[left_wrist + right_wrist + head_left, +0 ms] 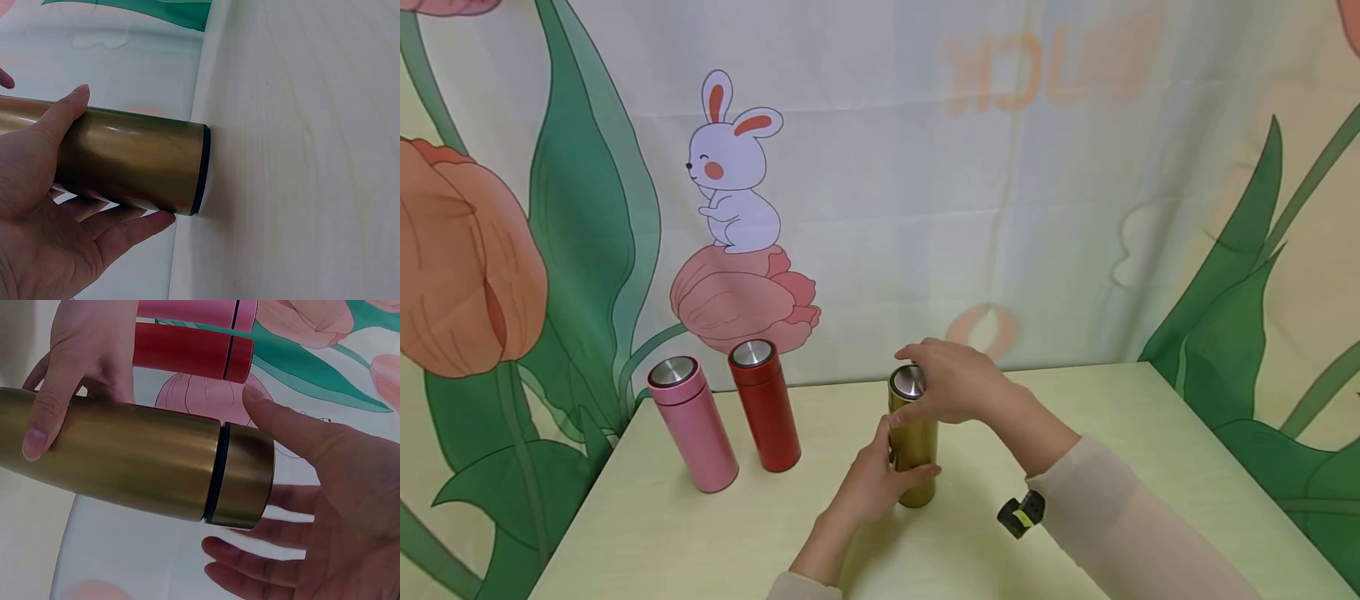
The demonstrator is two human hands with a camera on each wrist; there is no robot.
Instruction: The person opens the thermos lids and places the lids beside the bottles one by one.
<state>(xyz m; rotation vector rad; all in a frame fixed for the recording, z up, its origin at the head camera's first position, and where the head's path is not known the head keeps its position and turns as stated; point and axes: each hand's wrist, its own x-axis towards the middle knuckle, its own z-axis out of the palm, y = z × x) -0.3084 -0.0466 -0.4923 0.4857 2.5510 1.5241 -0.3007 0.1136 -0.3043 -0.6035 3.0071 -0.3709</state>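
Note:
A gold thermos bottle [917, 444] with a silver-topped cap stands upright on the table. My left hand [874, 483] holds its lower body, with the thumb laid across the near side and the fingers behind. In the right wrist view, a dark ring separates the bottle's body from its gold cap [245, 478]. My right hand [961, 383] is around the cap at the top, its fingers spread and fairly straight. Its thumb tip is right at the cap's edge in the right wrist view.
A pink thermos [702, 440] and a red thermos [771, 423] stand side by side at the left of the pale wooden table [640, 525]. A printed curtain [880, 208] with a rabbit and tulips hangs behind the table's far edge.

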